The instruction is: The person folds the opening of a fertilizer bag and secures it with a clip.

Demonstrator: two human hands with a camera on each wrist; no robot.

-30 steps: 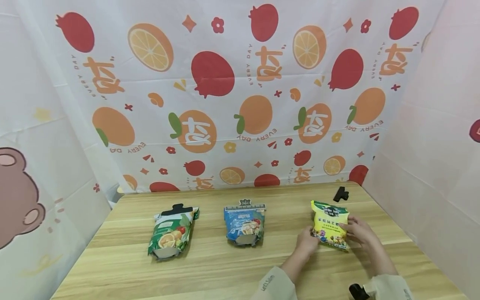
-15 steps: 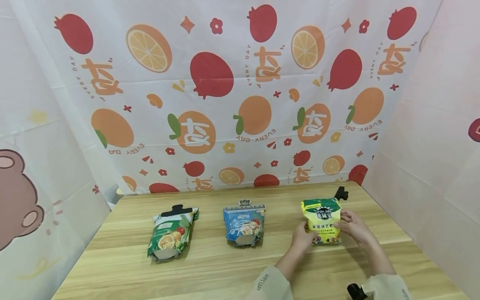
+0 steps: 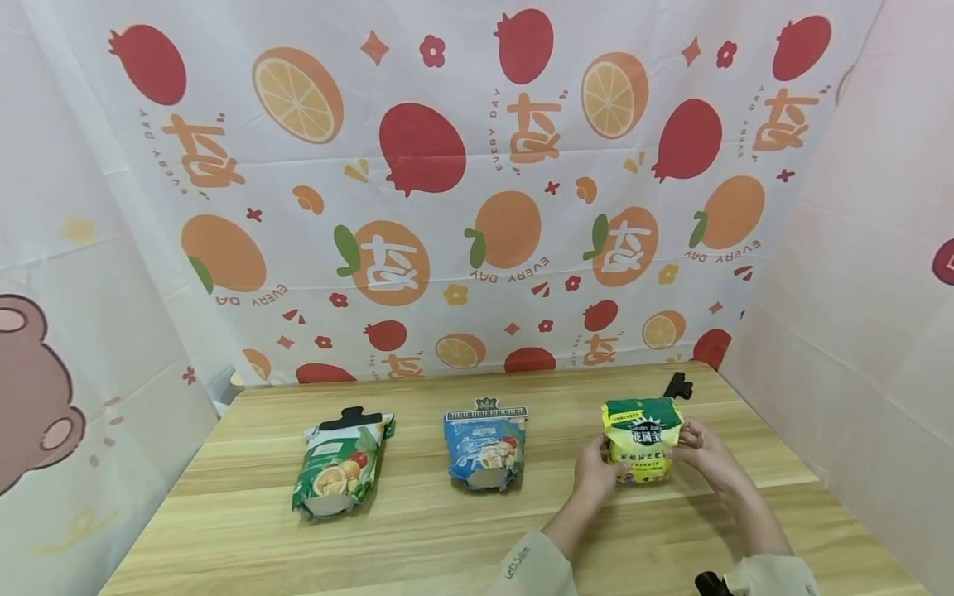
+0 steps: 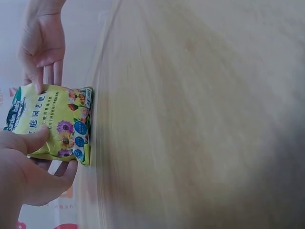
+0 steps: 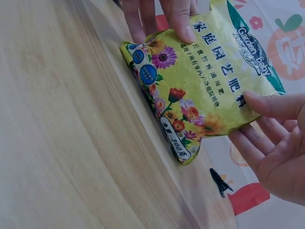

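A yellow fertilizer bag (image 3: 643, 443) with a green top and printed flowers stands raised at the right of the table in the head view. My left hand (image 3: 596, 473) grips its left side, and my right hand (image 3: 706, 457) holds the right side. In the right wrist view, the right thumb lies on the front of the bag (image 5: 190, 81) with the other fingers behind. The left wrist view likewise has the left thumb on the printed face. Just behind the bag lies a black clip (image 3: 679, 386), apart from both hands.
A green bag (image 3: 337, 472) with a black clip (image 3: 354, 416) across its top lies at the left. In the middle lies a blue bag (image 3: 486, 451) under a piano-patterned clip (image 3: 487, 410). A fruit-printed curtain (image 3: 462, 290) borders the back of the wooden table (image 3: 417, 546).
Both hands have shifted the fertilizer bag a little left and turned it from leaning back to upright. Its top now tips forward. The other bags stay put.
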